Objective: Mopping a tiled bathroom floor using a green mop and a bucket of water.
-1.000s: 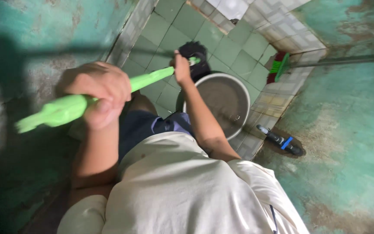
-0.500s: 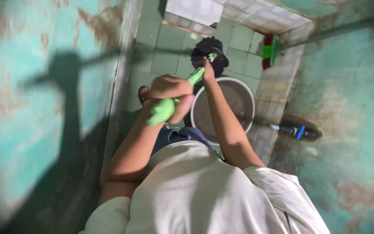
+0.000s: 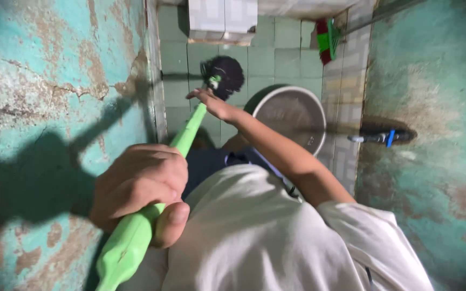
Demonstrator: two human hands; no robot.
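Peeling turquoise wall (image 3: 39, 81) is filling the left side, catching the shadow of arm and pole; closest to the camera, the left hand (image 3: 141, 188) is wrapping fully around the upper end of the green mop handle (image 3: 152, 215), fingers curled over and thumb pressed underneath, seemingly giving leverage from the top; the handle is running away and down toward the tiled floor (image 3: 276, 59); further along, the right hand (image 3: 214, 103) is lying against the lower handle with fingers looking loosely extended rather than clenched, as if steering instead of gripping, though motion blur is making the closure uncertain; the black mop head (image 3: 226, 74) is sitting on the green tiles just past that hand, beside the round grey bucket (image 3: 292, 116), near enough for dipping; a green-and-red broom (image 3: 327, 40) is leaning in the far corner; a dark pipe with a blue valve (image 3: 381, 137) is lying at the right wall.
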